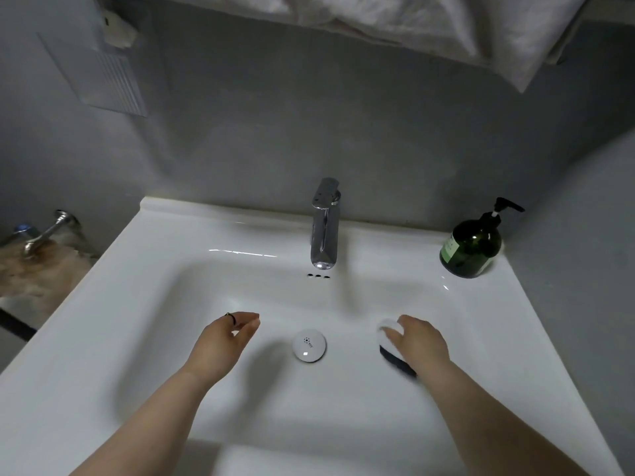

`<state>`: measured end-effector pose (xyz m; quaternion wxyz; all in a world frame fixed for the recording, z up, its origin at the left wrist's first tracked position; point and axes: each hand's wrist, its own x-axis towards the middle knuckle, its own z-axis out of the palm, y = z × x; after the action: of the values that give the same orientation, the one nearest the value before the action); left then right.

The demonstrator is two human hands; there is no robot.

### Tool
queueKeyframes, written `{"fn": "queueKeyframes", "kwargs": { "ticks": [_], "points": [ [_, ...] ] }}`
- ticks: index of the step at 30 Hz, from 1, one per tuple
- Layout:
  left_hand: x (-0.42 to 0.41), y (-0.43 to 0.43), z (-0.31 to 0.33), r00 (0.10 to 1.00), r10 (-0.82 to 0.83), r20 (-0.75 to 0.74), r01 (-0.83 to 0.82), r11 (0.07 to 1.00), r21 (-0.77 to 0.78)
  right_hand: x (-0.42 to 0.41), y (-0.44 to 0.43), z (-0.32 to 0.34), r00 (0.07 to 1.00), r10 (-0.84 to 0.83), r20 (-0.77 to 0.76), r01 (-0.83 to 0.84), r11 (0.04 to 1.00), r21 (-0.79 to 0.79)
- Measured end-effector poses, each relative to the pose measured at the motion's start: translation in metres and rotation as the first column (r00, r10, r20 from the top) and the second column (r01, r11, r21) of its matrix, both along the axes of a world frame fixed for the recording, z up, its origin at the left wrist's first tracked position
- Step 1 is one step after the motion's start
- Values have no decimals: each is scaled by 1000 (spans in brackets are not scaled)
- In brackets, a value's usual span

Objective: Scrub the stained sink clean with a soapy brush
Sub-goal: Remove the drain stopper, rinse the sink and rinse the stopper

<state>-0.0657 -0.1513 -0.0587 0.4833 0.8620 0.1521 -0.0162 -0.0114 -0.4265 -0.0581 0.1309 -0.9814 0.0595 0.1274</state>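
Observation:
The white sink (165, 304) fills the lower view, with a white round drain plug (309, 345) in the middle of its basin. My right hand (417, 341) grips a scrub brush (391, 348) with a white top and dark bristles, pressed against the basin floor to the right of the plug. The brush is blurred and largely covered by the hand. My left hand (223, 338) hovers over the basin left of the plug, fingers loosely curled, holding nothing; a dark ring shows on one finger.
A chrome faucet (324, 228) stands at the back centre above three overflow holes (318, 276). A dark green soap pump bottle (472, 247) sits on the back right rim. A metal tap (44, 231) is at the left; white cloth (429, 25) hangs overhead.

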Motion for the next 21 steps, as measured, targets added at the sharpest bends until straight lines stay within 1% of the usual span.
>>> {"fn": "queueKeyframes", "kwargs": {
  "ticks": [2, 4, 6, 10, 15, 19, 21],
  "points": [
    [-1, 5, -1, 1000, 4, 0, -4, 1000, 2, -2, 8, -1, 999, 42, 2, -42, 999, 18],
    [-2, 16, -3, 1000, 26, -10, -26, 999, 20, -7, 26, -1, 990, 144, -8, -144, 989, 16],
    [-3, 25, -3, 997, 69, 18, -70, 996, 55, -9, 47, -1, 976, 216, -29, -214, 974, 72],
    [-2, 53, 0, 984, 146, 104, -157, 983, 99, -3, 101, 3, 948, 314, -52, -299, 934, 194],
    [2, 97, 2, 969, 157, 190, -207, 937, 282, 18, 166, 19, 933, 359, 18, -351, 898, 267],
    [5, 143, -2, 965, 141, 222, -229, 865, 446, 42, 221, 35, 928, 363, 87, -372, 875, 311],
    [6, 162, -12, 965, 108, 239, -221, 826, 519, 55, 240, 41, 934, 339, 108, -356, 878, 321]
  ]
}}
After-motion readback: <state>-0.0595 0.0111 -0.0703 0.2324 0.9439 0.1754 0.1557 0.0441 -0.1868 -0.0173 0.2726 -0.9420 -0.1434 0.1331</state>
